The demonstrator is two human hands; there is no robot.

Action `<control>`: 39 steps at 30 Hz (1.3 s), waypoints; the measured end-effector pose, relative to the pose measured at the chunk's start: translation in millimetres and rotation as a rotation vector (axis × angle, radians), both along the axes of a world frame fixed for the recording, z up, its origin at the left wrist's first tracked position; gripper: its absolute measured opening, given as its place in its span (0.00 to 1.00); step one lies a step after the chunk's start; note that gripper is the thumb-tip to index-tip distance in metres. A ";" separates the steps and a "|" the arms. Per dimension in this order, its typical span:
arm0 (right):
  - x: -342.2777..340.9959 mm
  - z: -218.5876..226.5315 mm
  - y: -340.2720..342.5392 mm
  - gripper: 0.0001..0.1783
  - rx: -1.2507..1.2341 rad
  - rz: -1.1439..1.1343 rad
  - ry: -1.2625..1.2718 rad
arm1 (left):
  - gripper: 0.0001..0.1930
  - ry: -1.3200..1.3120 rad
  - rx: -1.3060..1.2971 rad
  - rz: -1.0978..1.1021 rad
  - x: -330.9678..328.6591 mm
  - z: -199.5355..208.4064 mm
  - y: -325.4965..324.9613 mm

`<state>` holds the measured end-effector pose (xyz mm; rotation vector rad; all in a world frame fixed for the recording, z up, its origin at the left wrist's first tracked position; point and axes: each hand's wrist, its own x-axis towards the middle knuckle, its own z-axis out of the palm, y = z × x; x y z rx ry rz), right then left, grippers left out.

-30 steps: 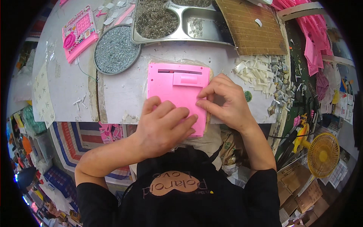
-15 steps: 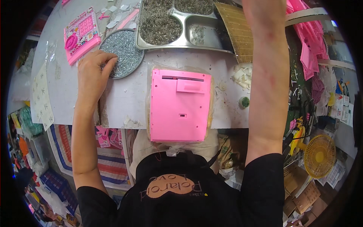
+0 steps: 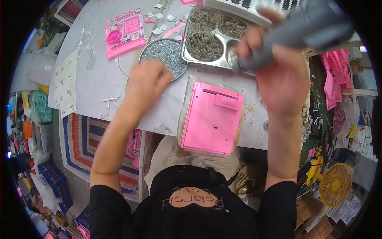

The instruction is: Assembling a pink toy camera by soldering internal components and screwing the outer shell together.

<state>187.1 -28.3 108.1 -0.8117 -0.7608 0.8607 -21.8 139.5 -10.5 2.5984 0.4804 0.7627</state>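
Observation:
A pink plastic casing panel [image 3: 211,127], with a slot, a raised block and small screw holes, lies on a padded, plastic-wrapped support at the table's near edge. My right hand [image 3: 284,81] is raised to its upper right, wrapped round a dark grey power screwdriver [image 3: 306,34] that is smeared by motion. At the near edge of a round dish [image 3: 185,69] heaped with small silvery screws [image 3: 165,52], my left hand [image 3: 148,79] has its fingers curled together. Whatever those fingertips may hold is too small and blurred to see.
Behind the casing stands a steel compartment tray [image 3: 187,57] with small metal springs. A pink toy with a keypad [image 3: 125,32] lies at the far left. White plastic bits [image 3: 112,101] are scattered nearby. Pink parts [image 3: 336,75] and a yellow fan [image 3: 336,185] are at the right.
My right hand has come back into view from the far edge, now with the power screwdriver. My left hand stays by the screw dish, now at its near edge. The whole view has shifted.

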 end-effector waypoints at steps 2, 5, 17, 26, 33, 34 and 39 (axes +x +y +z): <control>-11.0 -22.9 -31.2 0.20 -0.003 -0.025 -0.030 | 0.09 -0.050 -0.035 -0.125 -4.8 15.8 -46.4; -42.2 -19.1 -67.3 0.19 0.047 -0.016 -0.078 | 0.09 -0.113 -0.103 -0.290 -10.8 28.4 -96.6; -71.0 -14.6 -77.2 0.18 0.135 0.031 -0.099 | 0.14 -0.214 -0.138 -0.337 -11.3 22.4 -119.0; -53.5 -23.8 -71.3 0.20 0.161 0.013 -0.088 | 0.12 -0.071 -0.081 -0.031 6.9 21.0 -33.4; -44.7 -31.9 -87.4 0.19 0.092 -0.074 -0.108 | 0.10 0.118 0.064 0.186 5.0 -14.3 26.3; -46.6 -31.1 -92.7 0.19 0.091 -0.084 -0.103 | 0.09 0.113 0.074 0.204 5.3 -15.3 29.9; -57.2 -30.6 -127.8 0.19 0.055 -0.007 -0.065 | 0.06 -0.026 -0.259 -0.013 8.0 12.0 0.4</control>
